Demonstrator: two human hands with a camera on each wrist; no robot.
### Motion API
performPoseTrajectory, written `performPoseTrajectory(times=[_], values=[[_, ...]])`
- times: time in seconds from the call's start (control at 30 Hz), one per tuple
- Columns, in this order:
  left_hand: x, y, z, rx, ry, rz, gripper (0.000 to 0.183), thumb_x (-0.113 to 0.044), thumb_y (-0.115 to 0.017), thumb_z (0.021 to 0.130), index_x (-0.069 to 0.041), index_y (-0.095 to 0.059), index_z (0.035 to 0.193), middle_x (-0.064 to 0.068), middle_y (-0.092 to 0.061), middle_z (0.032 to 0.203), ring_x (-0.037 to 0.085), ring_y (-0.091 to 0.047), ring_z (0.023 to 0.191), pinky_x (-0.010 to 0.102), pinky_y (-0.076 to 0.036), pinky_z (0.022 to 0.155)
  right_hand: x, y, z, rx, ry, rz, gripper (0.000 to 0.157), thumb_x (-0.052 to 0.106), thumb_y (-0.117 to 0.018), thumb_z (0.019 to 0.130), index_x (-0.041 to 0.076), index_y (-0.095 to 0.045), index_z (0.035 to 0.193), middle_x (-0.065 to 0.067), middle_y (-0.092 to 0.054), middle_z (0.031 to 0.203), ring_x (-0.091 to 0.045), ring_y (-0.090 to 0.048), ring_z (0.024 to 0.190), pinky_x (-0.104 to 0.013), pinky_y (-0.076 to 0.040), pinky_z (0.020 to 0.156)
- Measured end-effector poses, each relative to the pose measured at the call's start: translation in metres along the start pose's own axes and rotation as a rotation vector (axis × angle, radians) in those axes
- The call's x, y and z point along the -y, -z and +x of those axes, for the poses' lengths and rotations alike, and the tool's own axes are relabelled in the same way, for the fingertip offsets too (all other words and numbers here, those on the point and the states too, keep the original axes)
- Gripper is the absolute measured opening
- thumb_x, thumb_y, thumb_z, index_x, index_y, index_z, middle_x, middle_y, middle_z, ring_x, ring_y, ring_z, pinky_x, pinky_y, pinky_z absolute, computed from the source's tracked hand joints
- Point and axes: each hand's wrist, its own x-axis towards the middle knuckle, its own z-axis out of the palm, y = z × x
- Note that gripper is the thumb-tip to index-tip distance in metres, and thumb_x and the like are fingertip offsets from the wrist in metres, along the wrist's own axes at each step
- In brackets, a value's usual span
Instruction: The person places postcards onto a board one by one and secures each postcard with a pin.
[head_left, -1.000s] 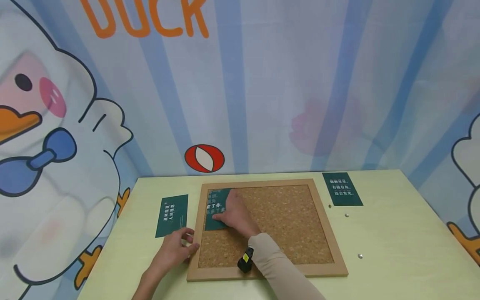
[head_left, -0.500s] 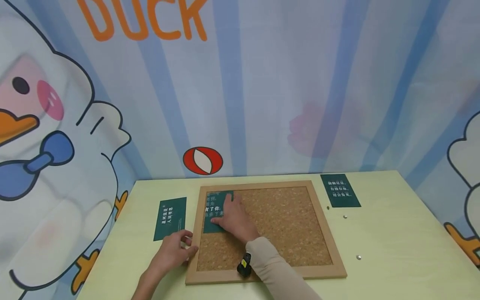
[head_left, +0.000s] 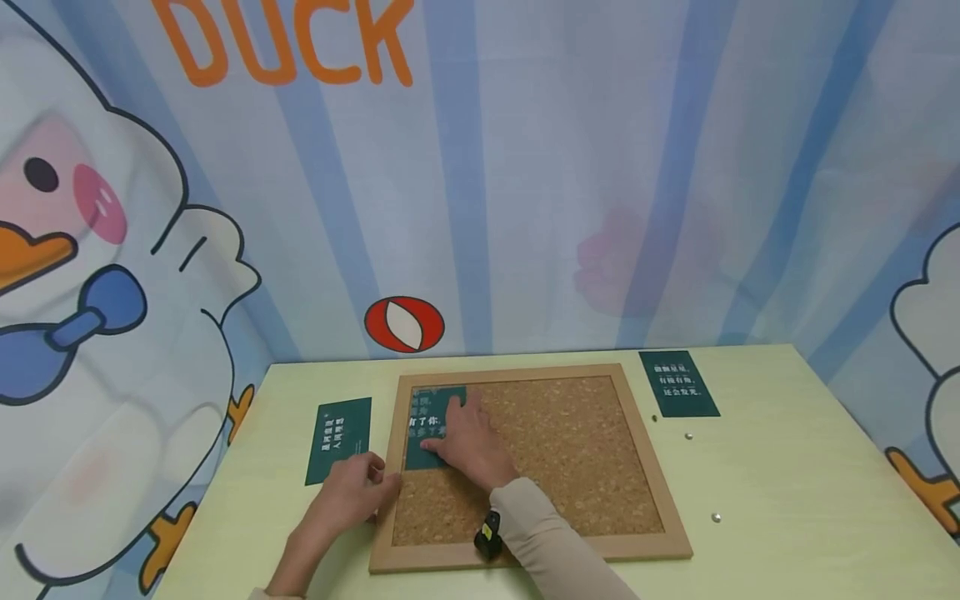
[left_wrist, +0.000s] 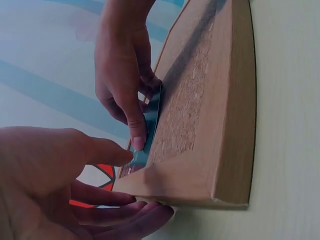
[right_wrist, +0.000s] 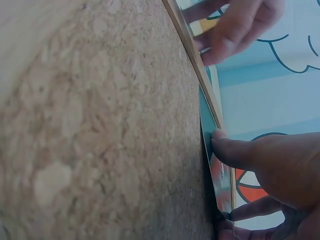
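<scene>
A dark green card (head_left: 426, 454) with white Chinese writing lies in the upper left corner of a wood-framed cork board (head_left: 570, 467). My right hand (head_left: 476, 446) holds this card, thumb on its face and fingers at its right edge. In the right wrist view, part of the card (right_wrist: 209, 125) stands slightly off the cork. Beside the frame's left side is my left hand (head_left: 348, 496), its thumb over the wood and its fingers loosely bent along the outer edge. The left wrist view shows these fingers (left_wrist: 120, 210) next to the frame.
A second green card (head_left: 339, 437) lies left of the board, and a third card (head_left: 678, 383) lies at the back right. Several small metal tacks, including one tack (head_left: 716, 517), are scattered right of the board. A printed curtain (head_left: 540, 167) hangs behind the table (head_left: 795, 483).
The right fingers have shifted and spread slightly on the card, which stays in the corner. My left thumb has moved a little onto the frame. The head view has tilted slightly.
</scene>
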Motion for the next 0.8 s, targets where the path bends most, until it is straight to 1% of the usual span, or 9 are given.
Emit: performPoseTrajectory(times=[0.07,0.2,0.27,0.4,0.47,0.6,0.67,0.8], values=[[-0.004,0.000,0.003,-0.019,0.001,0.044,0.044,-0.029,-0.069,0.100,0.009,-0.063,0.122,0.009,-0.065,0.092,0.019,-0.062,0.072,0.035,-0.055,0.061,0.000,0.000,-0.001,-0.009,0.008,-0.019,0.080,0.044,-0.081,0.091,-0.006,-0.048,0.145,-0.026,-0.034,0.154,-0.040,-0.060,0.116,-0.049,-0.057,0.090],[-0.013,0.000,0.010,-0.063,-0.006,0.125,0.050,-0.033,-0.067,0.101,0.012,-0.063,0.124,0.016,-0.069,0.098,0.023,-0.064,0.078,0.038,-0.057,0.063,-0.002,-0.002,-0.001,-0.039,0.024,-0.066,0.077,0.047,-0.081,0.090,-0.005,-0.054,0.140,-0.024,-0.039,0.148,-0.036,-0.064,0.102,-0.046,-0.059,0.080],[-0.017,-0.001,0.014,-0.081,-0.015,0.148,0.049,-0.032,-0.066,0.101,0.013,-0.063,0.120,0.017,-0.068,0.092,0.023,-0.063,0.074,0.037,-0.055,0.059,-0.003,-0.002,-0.001,-0.059,0.038,-0.077,0.075,0.047,-0.082,0.089,-0.005,-0.056,0.136,-0.024,-0.041,0.145,-0.034,-0.065,0.095,-0.044,-0.059,0.075],[-0.023,-0.004,0.025,-0.112,-0.018,0.166,0.046,-0.033,-0.065,0.101,0.012,-0.064,0.109,0.012,-0.060,0.076,0.022,-0.059,0.063,0.032,-0.046,0.050,-0.005,-0.003,-0.001,-0.081,0.059,-0.079,0.073,0.047,-0.083,0.088,-0.005,-0.058,0.132,-0.024,-0.043,0.142,-0.033,-0.066,0.088,-0.043,-0.058,0.070],[-0.026,-0.005,0.030,-0.124,-0.010,0.174,0.045,-0.035,-0.066,0.101,0.010,-0.063,0.103,0.011,-0.055,0.071,0.021,-0.058,0.060,0.030,-0.043,0.048,-0.006,-0.003,-0.001,-0.083,0.061,-0.081,0.074,0.049,-0.082,0.088,-0.005,-0.058,0.132,-0.023,-0.044,0.140,-0.033,-0.065,0.089,-0.043,-0.058,0.072],[-0.030,-0.005,0.041,-0.139,0.011,0.200,0.047,-0.038,-0.069,0.100,0.008,-0.061,0.098,0.011,-0.051,0.068,0.021,-0.057,0.055,0.028,-0.040,0.044,-0.007,-0.005,-0.001,-0.079,0.057,-0.090,0.076,0.051,-0.081,0.089,-0.005,-0.058,0.135,-0.022,-0.045,0.140,-0.032,-0.065,0.092,-0.043,-0.059,0.075],[-0.031,-0.006,0.045,-0.137,0.025,0.215,0.048,-0.039,-0.071,0.098,0.008,-0.061,0.098,0.011,-0.052,0.069,0.022,-0.057,0.054,0.028,-0.040,0.044,-0.008,-0.005,0.000,-0.080,0.060,-0.097,0.077,0.051,-0.081,0.088,-0.006,-0.058,0.135,-0.022,-0.044,0.139,-0.031,-0.065,0.092,-0.042,-0.059,0.075],[-0.031,-0.007,0.050,-0.123,0.064,0.244,0.053,-0.037,-0.077,0.095,0.012,-0.062,0.108,0.013,-0.055,0.074,0.024,-0.060,0.059,0.029,-0.044,0.045,-0.008,-0.005,0.001,-0.081,0.061,-0.108,0.080,0.051,-0.082,0.088,-0.007,-0.057,0.137,-0.023,-0.043,0.140,-0.033,-0.066,0.094,-0.043,-0.060,0.075]])
